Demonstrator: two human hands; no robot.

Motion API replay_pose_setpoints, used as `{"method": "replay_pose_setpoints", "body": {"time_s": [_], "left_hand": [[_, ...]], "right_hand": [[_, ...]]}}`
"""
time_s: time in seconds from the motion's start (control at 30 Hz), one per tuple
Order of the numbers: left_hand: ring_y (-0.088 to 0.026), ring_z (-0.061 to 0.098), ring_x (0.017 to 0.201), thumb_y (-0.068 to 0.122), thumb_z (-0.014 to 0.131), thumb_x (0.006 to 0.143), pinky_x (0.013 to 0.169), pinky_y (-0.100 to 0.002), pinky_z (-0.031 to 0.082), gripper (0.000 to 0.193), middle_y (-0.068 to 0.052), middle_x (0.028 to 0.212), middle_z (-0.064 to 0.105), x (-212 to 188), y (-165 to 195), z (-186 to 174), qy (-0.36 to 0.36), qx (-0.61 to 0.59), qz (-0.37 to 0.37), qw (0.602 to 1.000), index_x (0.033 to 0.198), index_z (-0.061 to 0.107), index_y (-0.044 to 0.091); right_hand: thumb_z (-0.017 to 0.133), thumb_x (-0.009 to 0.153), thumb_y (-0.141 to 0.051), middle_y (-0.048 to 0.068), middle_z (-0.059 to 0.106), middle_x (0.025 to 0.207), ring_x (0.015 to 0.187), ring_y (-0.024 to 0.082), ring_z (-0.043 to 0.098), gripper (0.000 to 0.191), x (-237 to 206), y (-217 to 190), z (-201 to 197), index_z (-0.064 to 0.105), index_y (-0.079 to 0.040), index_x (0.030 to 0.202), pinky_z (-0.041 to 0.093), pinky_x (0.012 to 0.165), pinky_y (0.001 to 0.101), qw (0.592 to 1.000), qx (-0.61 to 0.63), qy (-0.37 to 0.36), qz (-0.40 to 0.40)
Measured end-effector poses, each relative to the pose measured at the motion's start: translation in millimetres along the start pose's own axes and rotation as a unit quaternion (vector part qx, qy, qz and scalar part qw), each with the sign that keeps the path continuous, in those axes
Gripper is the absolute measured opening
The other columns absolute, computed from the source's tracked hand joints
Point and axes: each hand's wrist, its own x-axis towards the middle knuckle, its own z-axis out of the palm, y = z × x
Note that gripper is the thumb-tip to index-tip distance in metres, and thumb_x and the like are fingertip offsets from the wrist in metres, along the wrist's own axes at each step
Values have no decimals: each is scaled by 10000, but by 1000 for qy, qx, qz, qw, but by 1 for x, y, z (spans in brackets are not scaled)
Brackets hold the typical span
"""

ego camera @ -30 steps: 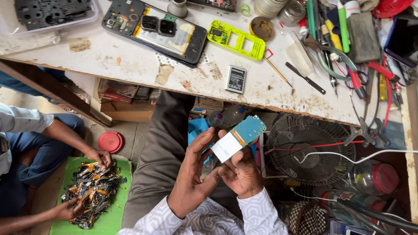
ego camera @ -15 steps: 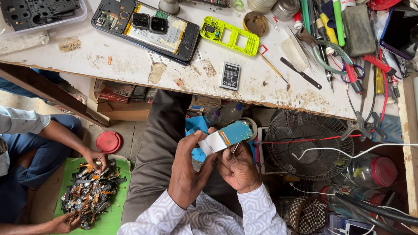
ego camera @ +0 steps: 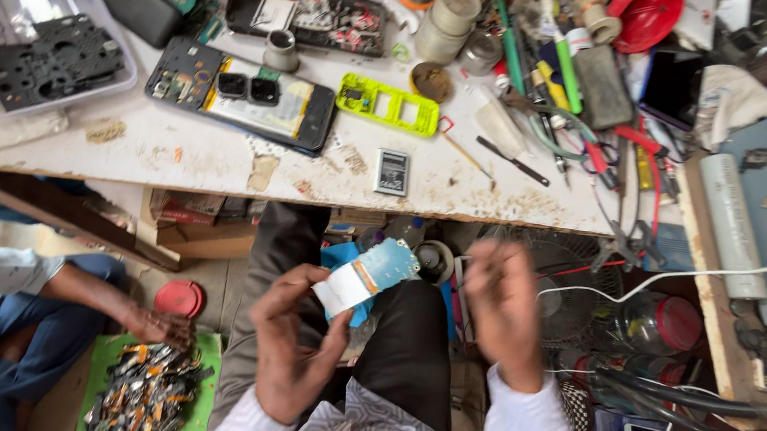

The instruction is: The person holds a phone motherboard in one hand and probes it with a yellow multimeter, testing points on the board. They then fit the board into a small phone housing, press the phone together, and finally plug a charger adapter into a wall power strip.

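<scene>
Board (ego camera: 370, 276) sits pinched in your left hand (ego camera: 296, 345); right hand (ego camera: 504, 312), at three o'clock, is released, blurred; phone (ego camera: 237, 104) on desk (ego camera: 196, 157) lies unassembled.

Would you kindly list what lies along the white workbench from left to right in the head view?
Black perforated plate in its clear tray → opened phone showing its insides → small metal cup → yellow-green phone frame → small battery → black-handled tool → red-handled pliers → pale roll.

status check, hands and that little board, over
Left hand holds small circuit board. Right hand off it, empty, blurred. Nothing between them.
</scene>
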Motion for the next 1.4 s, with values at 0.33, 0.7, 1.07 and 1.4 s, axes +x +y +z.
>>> {"method": "replay_pose_setpoints", "body": {"time_s": [0.33, 0.7, 1.07, 1.4], "left_hand": [[-309, 630, 1214, -56, 773, 848, 1044, -418, 543, 724, -252, 1337, 520, 58, 47, -6, -108, 39, 23, 993, 1299, 216, 45], [-341, 679, 997, -59, 776, 805, 860, -383, 558, 728, -219, 1227, 581, 111, 45, 42, -209, 86, 92, 970, 1299, 241, -43], [-404, 557, 1099, -23, 804, 730, 911, -516, 454, 947, -247, 1316, 493, 154, 4, 95, -264, 136, 246, 923, 1442, 185, -100], [-313, 582, 1075, -14, 784, 648, 963, -475, 379, 923, -202, 1338, 521, 175, 3, 110, -360, 177, 122, 908, 1426, 290, -49]], "right_hand": [[717, 921, -114, 69, 772, 971, 886, 279, 677, 145, 96, -86, -4, 759, -88, 1058, 483, 827, 435, 875, -458, -30, -155], [804, 877, -156, 109, 776, 1013, 915, 228, 748, 205, 152, -67, -30, 775, -50, 1050, 566, 802, 365, 904, -387, -44, -176], [564, 1149, -347, 38, 614, 870, 638, 117, 546, 265, 8, -54, -100, 577, -88, 1098, 426, 527, 241, 923, 159, 318, -146], [639, 885, -682, 78, 679, 895, 771, 180, 669, 676, -12, 10, -119, 633, -31, 1068, 579, 686, 282, 808, 478, 254, 234]]}}
